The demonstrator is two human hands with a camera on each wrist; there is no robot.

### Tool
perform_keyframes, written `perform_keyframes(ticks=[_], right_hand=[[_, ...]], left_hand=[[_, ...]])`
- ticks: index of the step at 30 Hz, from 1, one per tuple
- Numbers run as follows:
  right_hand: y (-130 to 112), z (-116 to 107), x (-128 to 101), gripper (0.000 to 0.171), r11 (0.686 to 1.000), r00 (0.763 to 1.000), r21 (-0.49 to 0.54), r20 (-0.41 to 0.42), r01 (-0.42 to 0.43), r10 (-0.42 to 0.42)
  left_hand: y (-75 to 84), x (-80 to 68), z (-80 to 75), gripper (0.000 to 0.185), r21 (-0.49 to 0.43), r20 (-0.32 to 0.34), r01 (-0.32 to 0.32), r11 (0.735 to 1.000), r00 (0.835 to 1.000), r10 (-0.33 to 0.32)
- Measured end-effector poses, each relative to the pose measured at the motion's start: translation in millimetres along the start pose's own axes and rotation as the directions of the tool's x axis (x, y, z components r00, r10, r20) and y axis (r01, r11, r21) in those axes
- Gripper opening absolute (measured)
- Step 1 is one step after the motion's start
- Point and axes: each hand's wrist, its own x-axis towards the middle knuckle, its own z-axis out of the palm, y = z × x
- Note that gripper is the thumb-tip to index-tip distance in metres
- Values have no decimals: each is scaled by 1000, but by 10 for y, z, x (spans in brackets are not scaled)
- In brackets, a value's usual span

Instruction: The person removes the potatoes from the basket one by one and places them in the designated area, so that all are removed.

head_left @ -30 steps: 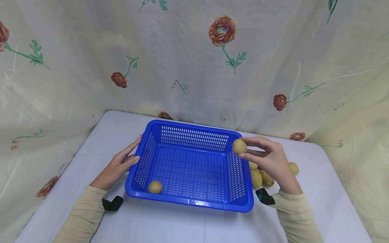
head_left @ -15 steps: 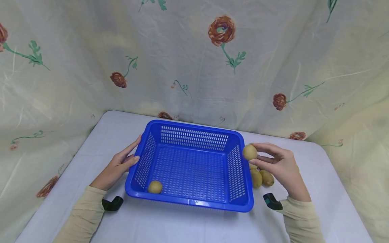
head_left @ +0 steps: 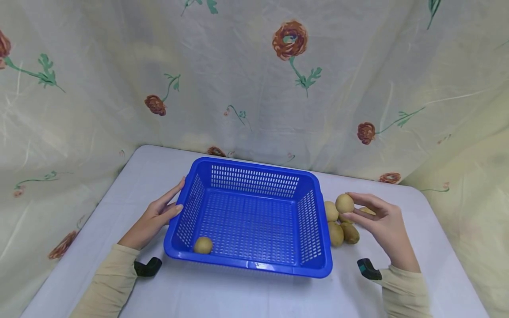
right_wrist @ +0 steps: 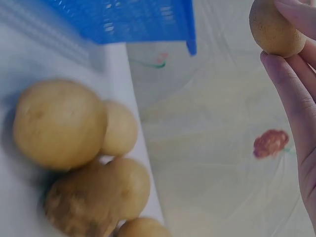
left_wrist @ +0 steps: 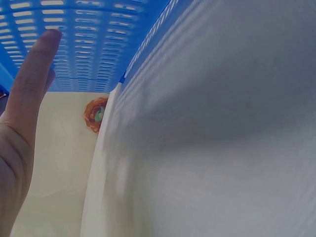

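Note:
In the head view, a blue plastic basket [head_left: 254, 264] with slotted walls stands on the white table, holding one potato [head_left: 203, 245] at its front left. My left hand [head_left: 153, 218] rests against the basket's left side, thumb and index fingertips at the rim. A straight finger [left_wrist: 30, 79] touches the slotted wall in the left wrist view. My right hand [head_left: 381, 223] pinches a round potato [head_left: 344, 203] between thumb and fingers, above the table right of the basket. Just below it lies a group of potatoes [head_left: 336, 234], partly hidden by the held potato and the hand.
The white table [head_left: 222, 296] extends around the basket, its far edge meeting a flowered curtain [head_left: 238, 79]. Several potatoes [right_wrist: 61, 123] lie close beside the basket's right wall. One of them is a darker, brownish potato [right_wrist: 81, 200].
My right hand has moved from the basket's right rim further right and toward me, still pinching the potato. My left hand, the basket and the potato inside it look unchanged.

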Motion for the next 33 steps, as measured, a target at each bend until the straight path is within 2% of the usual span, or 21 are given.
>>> perform_keyframes(ticks=[12,22,28,33], right_hand=[[343,-117,-147,46,999,999,-26,-11,-40,40],[639,-171,-282,47,994,998,-96,-29,-53,50],[725,-206,-319,49,991,998,-127,-57,-37,30],[793,-252,-375,50,980,995,-181,-65,-89,78]], left_hand=[[9,4,-1,65,0,4,0,1000,1000,0],[6,-23,-12,64,-13,15,-6,1000,1000,6],[16,-30,-17,64,-13,16,-11,1000,1000,11],[30,-27,-14,64,-12,17,-14,1000,1000,14]])
